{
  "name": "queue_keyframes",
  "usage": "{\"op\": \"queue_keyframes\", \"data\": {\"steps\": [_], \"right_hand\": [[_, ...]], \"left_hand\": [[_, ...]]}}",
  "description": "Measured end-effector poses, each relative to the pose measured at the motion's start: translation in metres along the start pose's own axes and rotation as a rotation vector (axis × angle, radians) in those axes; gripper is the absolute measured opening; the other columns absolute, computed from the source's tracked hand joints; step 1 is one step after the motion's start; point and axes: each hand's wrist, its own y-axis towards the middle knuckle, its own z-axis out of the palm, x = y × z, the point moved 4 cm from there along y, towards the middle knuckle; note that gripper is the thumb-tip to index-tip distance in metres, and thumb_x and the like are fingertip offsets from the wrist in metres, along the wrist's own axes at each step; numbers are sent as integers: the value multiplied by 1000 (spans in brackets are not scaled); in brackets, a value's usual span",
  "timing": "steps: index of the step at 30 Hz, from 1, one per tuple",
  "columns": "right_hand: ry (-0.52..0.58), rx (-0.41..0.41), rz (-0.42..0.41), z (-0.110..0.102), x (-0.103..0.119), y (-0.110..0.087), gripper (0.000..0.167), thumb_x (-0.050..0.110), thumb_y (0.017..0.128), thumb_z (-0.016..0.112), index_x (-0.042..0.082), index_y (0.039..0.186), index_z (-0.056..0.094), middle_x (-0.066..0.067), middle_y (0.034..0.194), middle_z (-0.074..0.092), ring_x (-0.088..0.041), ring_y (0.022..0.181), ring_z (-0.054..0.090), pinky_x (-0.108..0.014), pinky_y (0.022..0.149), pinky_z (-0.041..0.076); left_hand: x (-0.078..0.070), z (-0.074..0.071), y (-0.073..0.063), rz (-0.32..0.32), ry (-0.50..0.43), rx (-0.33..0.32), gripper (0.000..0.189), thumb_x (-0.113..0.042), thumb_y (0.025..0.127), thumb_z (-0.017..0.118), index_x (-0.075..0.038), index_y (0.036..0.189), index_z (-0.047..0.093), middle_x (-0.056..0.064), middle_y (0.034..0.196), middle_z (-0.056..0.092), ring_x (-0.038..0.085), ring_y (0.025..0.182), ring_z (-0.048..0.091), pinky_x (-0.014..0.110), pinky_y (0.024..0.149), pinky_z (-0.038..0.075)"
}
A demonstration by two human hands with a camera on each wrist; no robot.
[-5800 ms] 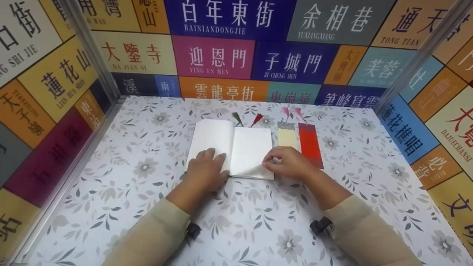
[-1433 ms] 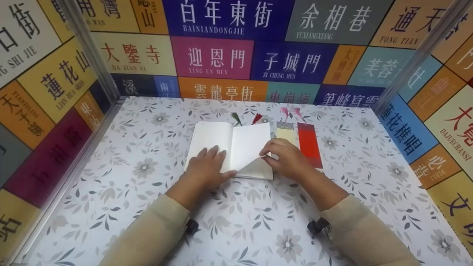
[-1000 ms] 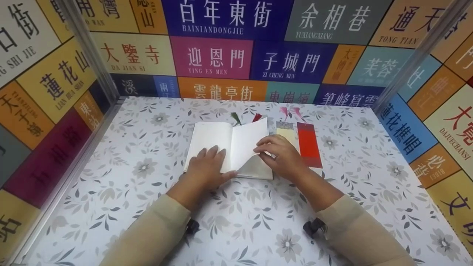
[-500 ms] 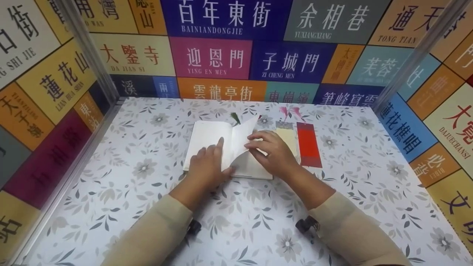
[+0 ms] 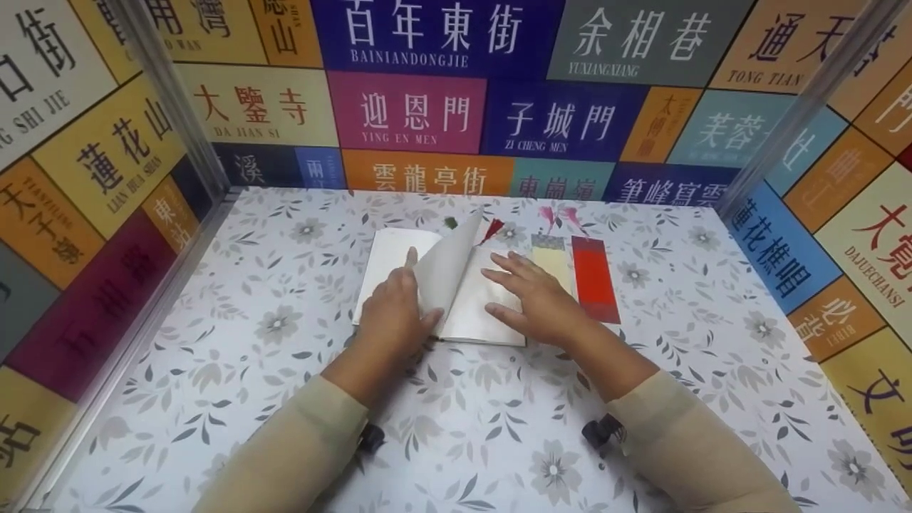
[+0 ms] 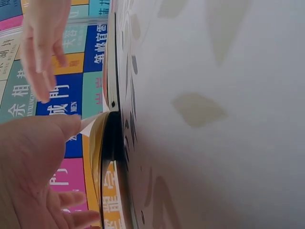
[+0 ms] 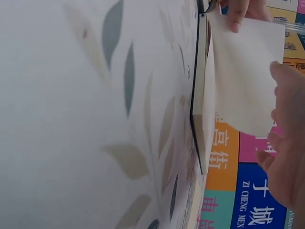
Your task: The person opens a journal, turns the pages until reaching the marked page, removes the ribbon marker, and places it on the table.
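An open book (image 5: 476,317) with blank pages lies on the table in the head view. One page (image 5: 449,267) stands raised from the gutter, leaning left. My left hand (image 5: 392,306) rests over the left side and holds that page low down, thumb on its near face and fingers behind. In the right wrist view the thumb shows in front of the page (image 7: 248,71). Over the right side hovers my right hand (image 5: 534,296), fingers spread and apart from the raised page. In the left wrist view the right hand (image 6: 43,47) holds nothing.
Right of the book lie a cream bookmark (image 5: 552,258), partly behind the right hand, and a red bookmark (image 5: 596,278), with pink tassels (image 5: 547,216) above. A red tassel (image 5: 489,229) and a green tassel (image 5: 450,223) lie beyond the book. Printed panels (image 5: 410,110) enclose the floral-patterned table.
The right hand lifted the page's edge and moved it leftward, then let go and spread its fingers. The left index finger rose, and the page now stands between left thumb and fingers.
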Motion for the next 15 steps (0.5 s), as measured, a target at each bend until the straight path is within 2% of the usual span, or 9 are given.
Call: {"op": "queue_keyframes", "data": {"steps": [2, 4, 9, 12, 15], "right_hand": [[-7, 50, 24, 3, -5, -1, 70, 65, 101, 60, 54, 164, 31, 19, 179, 21, -20, 170, 14, -64, 134, 24], [-6, 79, 35, 5, -10, -2, 73, 63, 101, 62, 51, 165, 31, 18, 179, 20, -20, 170, 12, -64, 134, 23], [-14, 136, 62, 10, -19, -4, 78, 61, 99, 66, 46, 167, 32, 18, 180, 18, -21, 171, 9, -64, 135, 20], [-30, 176, 94, 13, -24, -5, 83, 66, 96, 67, 49, 167, 28, 20, 180, 14, -21, 171, 5, -65, 135, 18], [-51, 212, 129, 17, -29, -7, 89, 71, 93, 68, 53, 167, 23, 20, 181, 11, -21, 171, 3, -66, 135, 18]], "left_hand": [[1, -2, 2, -18, -32, -27, 117, -51, 94, 80, -26, 174, -1, 14, 167, 43, 36, 146, 54, 53, 122, 48], [3, -5, 3, -12, -31, -49, 119, -49, 92, 82, -28, 174, -2, 14, 173, 34, 38, 152, 48, 55, 124, 45], [5, -8, 3, 58, 74, -87, 121, -48, 90, 84, -25, 174, 1, 14, 181, 12, 43, 165, 23, 62, 129, 35], [5, -8, 3, 77, 126, -83, 121, -47, 90, 85, -27, 174, 1, 10, 183, 3, 42, 168, 10, 65, 133, 24], [5, -7, 3, 88, 162, -66, 117, -45, 91, 84, -30, 174, 4, 7, 184, 0, 40, 170, 4, 68, 134, 18]]}}
